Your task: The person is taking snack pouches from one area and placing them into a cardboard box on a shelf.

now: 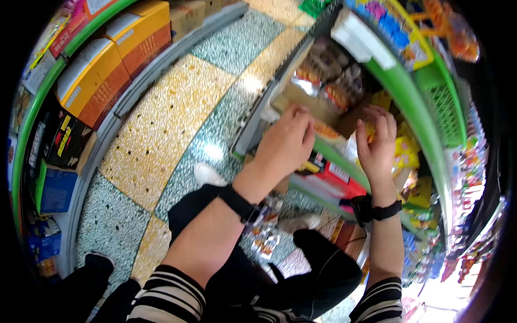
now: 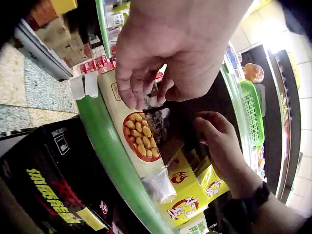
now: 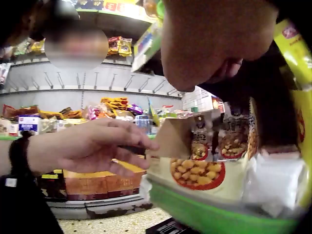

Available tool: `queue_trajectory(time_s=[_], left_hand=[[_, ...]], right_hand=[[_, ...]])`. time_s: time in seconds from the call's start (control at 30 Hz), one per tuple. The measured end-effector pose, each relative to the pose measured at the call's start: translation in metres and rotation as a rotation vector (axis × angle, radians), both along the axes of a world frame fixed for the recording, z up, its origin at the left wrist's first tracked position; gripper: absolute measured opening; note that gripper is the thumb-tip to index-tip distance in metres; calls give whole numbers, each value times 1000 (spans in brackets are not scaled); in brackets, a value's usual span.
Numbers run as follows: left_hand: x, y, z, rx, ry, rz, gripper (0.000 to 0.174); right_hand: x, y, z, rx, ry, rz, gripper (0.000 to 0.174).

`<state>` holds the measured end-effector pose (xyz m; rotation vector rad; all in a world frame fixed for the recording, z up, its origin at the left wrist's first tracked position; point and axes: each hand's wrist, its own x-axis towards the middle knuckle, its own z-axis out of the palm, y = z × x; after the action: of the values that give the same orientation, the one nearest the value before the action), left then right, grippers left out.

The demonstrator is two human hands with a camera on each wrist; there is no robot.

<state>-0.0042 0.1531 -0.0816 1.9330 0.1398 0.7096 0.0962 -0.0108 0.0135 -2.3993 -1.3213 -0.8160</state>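
A cardboard box (image 2: 139,139) with a picture of round yellow nuts on its front stands on a green-edged shelf. Small snack bags (image 3: 234,136) stand inside it. My left hand (image 1: 288,142) is at the box's left end, its fingers loosely bent close to the rim and holding nothing. On the other side, my right hand (image 1: 377,142) hovers over the shelf beside the box, fingers relaxed and nothing in them. Yellow snack bags (image 2: 183,209) lie below the right hand in the left wrist view. Between them and the box is a clear plastic packet (image 2: 158,187).
The green shelf edge (image 2: 105,141) runs in front of the box. Beneath it are a red box (image 1: 339,180) and a black box (image 2: 48,185). A green basket (image 1: 444,107) hangs at the right. Orange cartons (image 1: 91,81) line the opposite shelf. Snack packets (image 1: 265,243) appear low between my legs.
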Motion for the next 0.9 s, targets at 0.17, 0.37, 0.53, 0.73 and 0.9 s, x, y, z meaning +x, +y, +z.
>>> queue_trajectory(time_s=[0.17, 0.37, 0.53, 0.73, 0.9], left_hand=[[-9, -1, -4, -12, 75, -142, 16], [-20, -12, -20, 132, 351, -446, 19], [-23, -25, -27, 431, 770, -706, 39], [-19, -39, -36, 550, 779, -711, 39], [-18, -46, -32, 549, 846, -740, 37]], right_hand=[[-75, -42, -32, 24, 277, 18, 21], [-125, -109, -163, -41, 783, -70, 15], [-136, -168, -326, -471, 1261, -340, 28], [-172, -187, -435, -359, 1265, -672, 42], [-178, -157, -446, -144, 1218, -790, 61]])
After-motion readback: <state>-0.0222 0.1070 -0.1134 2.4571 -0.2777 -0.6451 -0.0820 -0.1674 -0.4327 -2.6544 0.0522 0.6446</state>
